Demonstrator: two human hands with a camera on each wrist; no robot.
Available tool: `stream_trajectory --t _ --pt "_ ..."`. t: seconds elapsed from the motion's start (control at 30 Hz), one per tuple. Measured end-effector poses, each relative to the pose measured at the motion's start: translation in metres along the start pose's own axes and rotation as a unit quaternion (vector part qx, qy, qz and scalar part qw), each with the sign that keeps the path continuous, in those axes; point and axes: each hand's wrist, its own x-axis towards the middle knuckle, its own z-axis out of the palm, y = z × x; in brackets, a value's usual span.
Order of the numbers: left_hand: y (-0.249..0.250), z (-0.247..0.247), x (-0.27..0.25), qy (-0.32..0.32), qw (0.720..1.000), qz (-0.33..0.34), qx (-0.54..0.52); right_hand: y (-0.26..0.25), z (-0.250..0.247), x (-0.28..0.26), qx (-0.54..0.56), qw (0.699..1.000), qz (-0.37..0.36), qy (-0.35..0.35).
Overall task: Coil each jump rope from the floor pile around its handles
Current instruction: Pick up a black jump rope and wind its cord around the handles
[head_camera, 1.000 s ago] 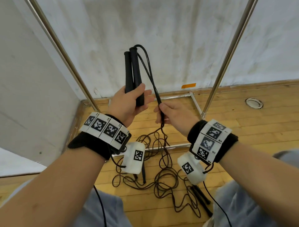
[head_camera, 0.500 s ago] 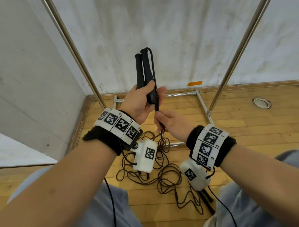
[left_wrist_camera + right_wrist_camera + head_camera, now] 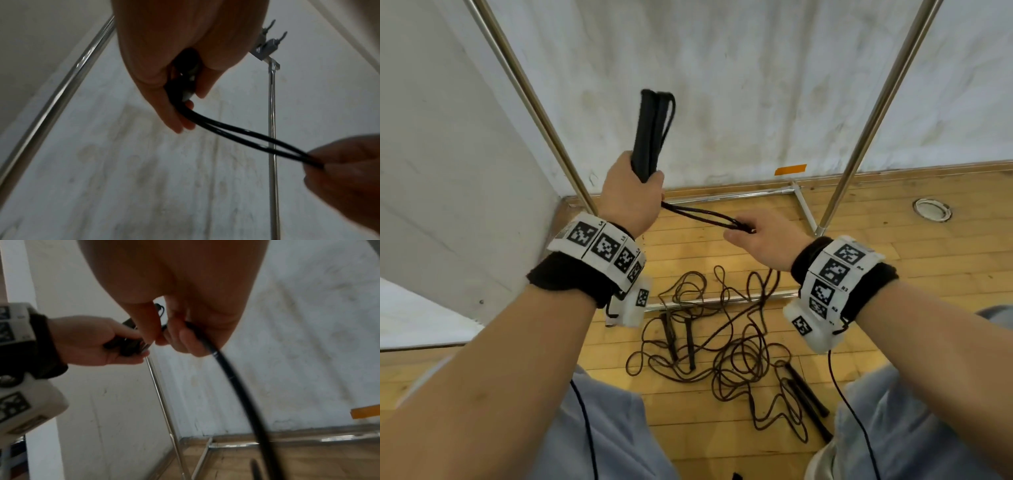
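My left hand (image 3: pixel 631 197) grips two black jump-rope handles (image 3: pixel 649 137) held together and pointing up, in front of the white wall. A doubled black cord (image 3: pixel 702 216) runs from under that hand to my right hand (image 3: pixel 760 233), which pinches it a little lower and to the right. The left wrist view shows the two cord strands (image 3: pixel 236 134) leaving the left hand (image 3: pixel 176 91) and meeting in the right hand's fingers (image 3: pixel 337 162). In the right wrist view the cord (image 3: pixel 232 378) hangs down from the right hand (image 3: pixel 180 337). A tangled pile of ropes (image 3: pixel 726 346) lies on the wooden floor below.
Loose black handles (image 3: pixel 679 337) lie in the pile, others (image 3: pixel 806 394) at its right. Chrome rack poles (image 3: pixel 534 99) (image 3: pixel 876 113) rise left and right, with base bars (image 3: pixel 729 196) on the floor. A round floor fitting (image 3: pixel 931 209) sits far right. My knees (image 3: pixel 599 428) frame the pile.
The left hand has lifted the handles and moved left. The right hand has moved right, away from it, drawing the doubled cord out into a slanted span between the two hands.
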Motion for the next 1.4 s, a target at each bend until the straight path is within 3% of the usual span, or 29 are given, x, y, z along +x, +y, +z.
stream_trajectory --t 0.13,0.3,0.4,0.53,0.6,0.73,0.9,1.0,1.17,1.3,1.4 --pt "-0.011 0.001 -0.004 -0.125 0.968 0.022 0.216 -0.001 -0.013 0.002 -0.063 0.998 -0.024 0.014" --pt "-0.007 0.007 -0.018 -0.282 0.939 0.040 0.191 -0.004 -0.027 0.001 -0.089 0.990 -0.071 0.086" --pt "-0.001 0.009 -0.023 -0.321 0.928 0.058 0.182 -0.007 -0.033 0.000 -0.107 0.984 -0.079 0.115" --pt "0.001 0.023 -0.035 -0.333 0.871 0.104 0.345 -0.019 -0.033 -0.004 -0.143 0.975 -0.123 0.115" --pt "-0.001 0.033 -0.044 -0.326 0.858 0.115 0.379 -0.026 -0.030 -0.005 -0.184 0.966 -0.143 0.112" --pt "-0.001 0.039 -0.053 -0.333 0.849 0.135 0.388 -0.021 -0.044 -0.003 -0.225 0.961 -0.089 0.138" --pt "0.009 0.032 -0.054 -0.345 0.857 0.163 0.347 0.000 -0.057 0.007 -0.166 0.978 0.016 0.126" --pt "0.014 0.025 -0.053 -0.373 0.857 0.176 0.311 0.009 -0.059 0.011 -0.054 0.994 0.020 0.094" --pt "0.026 0.005 -0.048 -0.367 0.897 0.172 0.176 0.017 -0.059 0.013 0.083 0.995 0.019 0.060" --pt "0.033 0.000 -0.049 -0.329 0.939 0.099 0.019 0.012 -0.041 0.012 0.154 0.986 -0.006 0.059" --pt "0.035 -0.001 -0.048 -0.288 0.955 0.036 -0.065 0.002 -0.022 0.012 0.170 0.982 0.010 0.084"
